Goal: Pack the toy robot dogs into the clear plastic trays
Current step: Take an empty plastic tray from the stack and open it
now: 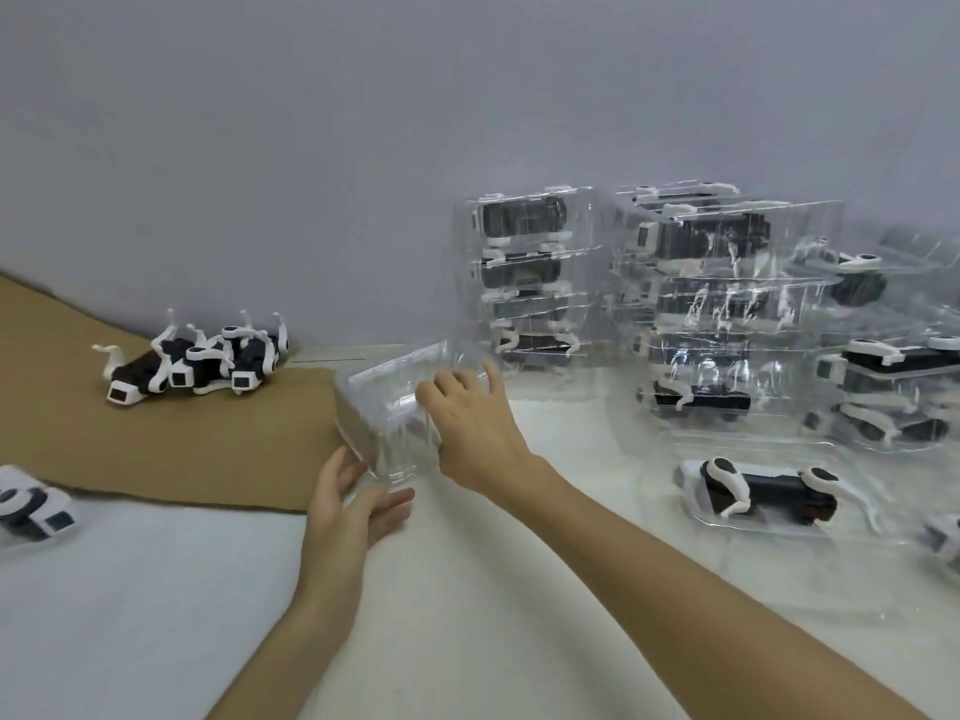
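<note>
Clear plastic trays (691,304), filled with toy robot dogs (711,236), are seen stacked in leaning piles across the right half of the frame. A white tabletop (467,615) is spread below them, and a brown cardboard sheet (156,439) is laid over its left side. One filled tray (769,493) is set flat at lower right. At centre, an empty tray (387,407) is held up, tilted. It is gripped along its upper right edge by the right hand (472,423), fingers curled over it. The left hand (348,506) is spread open beneath its lower corner, thumb touching the plastic. A heap of loose dogs (202,363) is piled on the cardboard at left centre, legs up. One more dog (31,506) is cut off by the left edge.
</note>
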{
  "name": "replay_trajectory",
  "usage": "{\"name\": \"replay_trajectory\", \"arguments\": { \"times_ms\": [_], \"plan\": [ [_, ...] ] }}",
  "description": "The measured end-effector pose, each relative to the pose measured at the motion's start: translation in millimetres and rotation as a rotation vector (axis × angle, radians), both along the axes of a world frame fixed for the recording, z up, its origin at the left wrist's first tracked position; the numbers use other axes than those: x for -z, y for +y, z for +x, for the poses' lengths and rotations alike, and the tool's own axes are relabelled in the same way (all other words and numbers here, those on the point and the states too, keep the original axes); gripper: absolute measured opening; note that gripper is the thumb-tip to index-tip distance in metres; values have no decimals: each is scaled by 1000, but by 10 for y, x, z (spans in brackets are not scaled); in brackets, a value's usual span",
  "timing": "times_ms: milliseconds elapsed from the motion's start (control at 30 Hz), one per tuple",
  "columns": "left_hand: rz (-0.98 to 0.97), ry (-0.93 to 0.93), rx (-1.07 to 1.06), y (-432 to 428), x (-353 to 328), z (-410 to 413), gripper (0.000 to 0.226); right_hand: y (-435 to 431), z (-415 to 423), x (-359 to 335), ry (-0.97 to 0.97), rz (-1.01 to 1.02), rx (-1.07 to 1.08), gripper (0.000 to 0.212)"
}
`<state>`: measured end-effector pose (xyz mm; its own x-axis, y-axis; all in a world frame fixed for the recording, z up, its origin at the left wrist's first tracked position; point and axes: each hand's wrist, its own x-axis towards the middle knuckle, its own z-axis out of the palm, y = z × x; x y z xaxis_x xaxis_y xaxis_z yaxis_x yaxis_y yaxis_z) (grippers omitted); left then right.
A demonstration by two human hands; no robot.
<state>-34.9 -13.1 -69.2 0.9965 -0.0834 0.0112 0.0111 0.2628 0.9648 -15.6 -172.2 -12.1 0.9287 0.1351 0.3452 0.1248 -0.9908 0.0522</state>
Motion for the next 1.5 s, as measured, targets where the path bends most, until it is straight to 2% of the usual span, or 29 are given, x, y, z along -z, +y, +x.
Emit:
{"name": "replay_trajectory", "arguments": {
  "times_ms": [67, 133, 233, 367, 500, 567, 667, 767, 833, 933, 1000, 1133, 1300, 1500],
  "plan": [
    [-78, 69, -6, 28, 1, 24, 60, -64, 73, -62, -13, -47, -17, 36],
    [-110, 106, -3, 46, -5, 24, 65, -141, 87, -173, 32, 30, -87, 30],
    [-84, 104, 38, 30, -49, -6, 52, -155, -78, -278, 31, 229, -165, 37],
    [-58, 85, 137, 16, -178, -126, 41, -75, -443, -258, -112, 586, -204, 26],
    [-35, -30, 179, -2, -278, -246, 36, -102, -680, -258, -225, 962, -240, 17],
    [21, -120, 175, -21, -334, -287, 27, -138, -754, -273, -229, 1039, -256, 14],
    [54, -191, 179, -57, -361, -370, 24, -165, -895, -181, -238, 1078, -272, 9],
    [113, -257, 154, -108, -364, -443, 14, -204, -1094, 32, -248, 1250, -232, 25],
    [119, -249, 169, -136, -350, -474, 11, -231, -1174, 116, -229, 1264, -191, 37],
    [83, -194, 196, -146, -336, -473, 17, -237, -1170, 153, -227, 1210, -178, 22],
    [58, -194, 190, -134, -349, -447, 12, -221, -1153, 144, -255, 1193, -173, 14],
    [59, -191, 189, -124, -364, -418, 16, -239, -1153, 114, -242, 1221, -206, 8],
    [95, -212, 215, -135, -358, -438, 21, -298, -1177, 75, -231, 1299, -238, 13],
    [90, -217, 201, -145, -375, -446, 13, -283, -1187, 86, -265, 1289, -204, 23]
  ]
}}
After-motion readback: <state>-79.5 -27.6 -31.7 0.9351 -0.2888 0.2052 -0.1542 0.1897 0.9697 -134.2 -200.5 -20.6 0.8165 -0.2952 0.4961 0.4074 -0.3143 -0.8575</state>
